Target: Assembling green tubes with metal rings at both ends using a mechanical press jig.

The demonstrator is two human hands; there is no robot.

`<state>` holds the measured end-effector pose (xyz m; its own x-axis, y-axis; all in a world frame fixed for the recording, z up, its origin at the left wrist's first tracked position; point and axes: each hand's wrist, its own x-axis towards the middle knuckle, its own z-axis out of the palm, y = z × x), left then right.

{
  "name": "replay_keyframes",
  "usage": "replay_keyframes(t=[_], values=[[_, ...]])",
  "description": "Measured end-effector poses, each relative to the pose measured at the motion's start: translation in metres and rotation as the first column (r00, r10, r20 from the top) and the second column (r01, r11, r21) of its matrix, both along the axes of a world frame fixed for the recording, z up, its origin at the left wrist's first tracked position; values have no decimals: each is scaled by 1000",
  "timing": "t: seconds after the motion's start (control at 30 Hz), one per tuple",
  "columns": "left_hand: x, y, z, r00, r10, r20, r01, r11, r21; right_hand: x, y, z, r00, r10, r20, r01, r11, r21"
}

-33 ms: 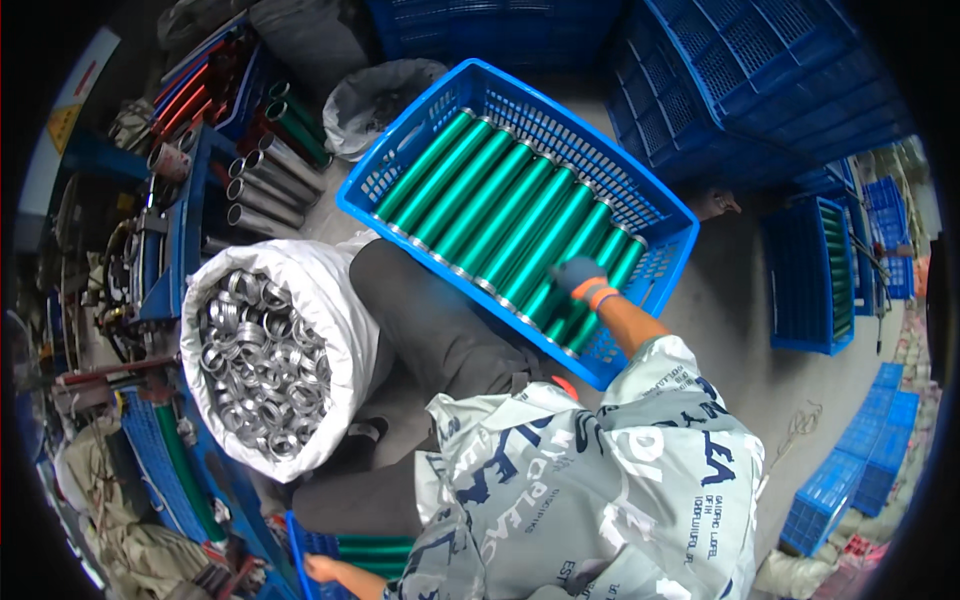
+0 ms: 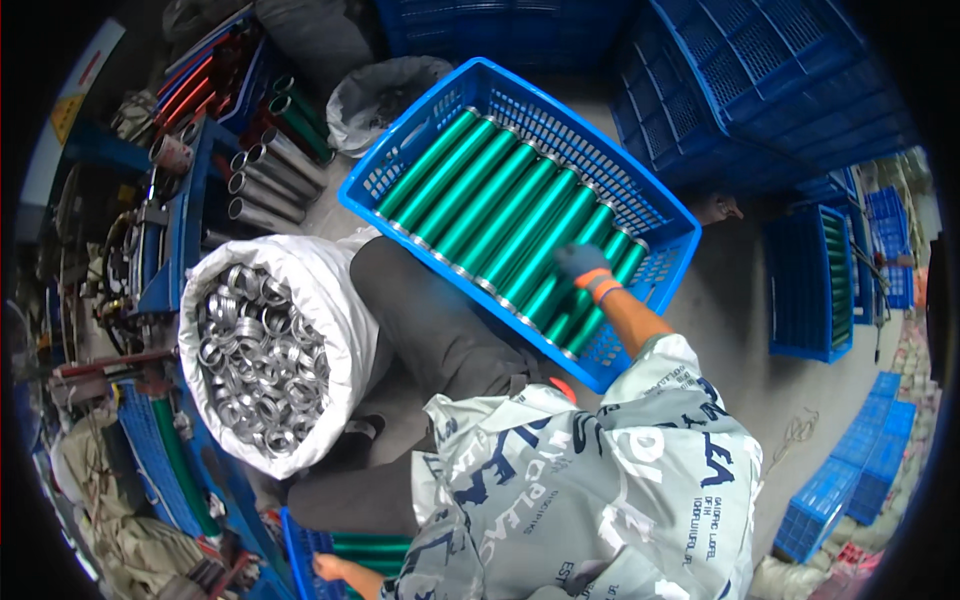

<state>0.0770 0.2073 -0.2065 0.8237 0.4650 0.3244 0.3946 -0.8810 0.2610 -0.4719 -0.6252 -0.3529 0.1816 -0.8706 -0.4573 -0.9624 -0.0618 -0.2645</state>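
My right hand [image 2: 580, 264], in a dark glove with an orange cuff, rests over the green metal tubes [image 2: 500, 215] that lie side by side in a blue plastic basket [image 2: 470, 68]. Its fingers are curled down and blurred, so a grip on a tube cannot be made out. Silvery rings cap the tube ends. Low on the left, my bare left hand [image 2: 328, 567] is by the rim of a second blue crate [image 2: 293, 555], close to more green tubes [image 2: 370, 545]; its fingers are too small and blurred to read.
A white sack [image 2: 345, 300] full of metal rings [image 2: 265, 360] stands left of my knee. Bare steel tubes [image 2: 265, 185] are stacked behind it, near a blue machine frame [image 2: 185, 240]. Blue crates [image 2: 740, 80] rise at the back right; another crate with green tubes [image 2: 810, 285] sits further right.
My right hand has shifted slightly farther away along the tubes. My left hand has moved a little to the right at the lower crate.
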Motion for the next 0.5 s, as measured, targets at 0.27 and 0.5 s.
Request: replay_keyframes(t=[0.27, 0.5], values=[[-112, -4, -43, 949, -37, -314, -97, 911, -401, -13, -197, -1, 989, -96, 110, 124, 949, -290], [-105, -25, -46, 942, -154, -299, -27, 852, -523, -22, -268, -46, 982, -158, 101, 177, 959, -220]])
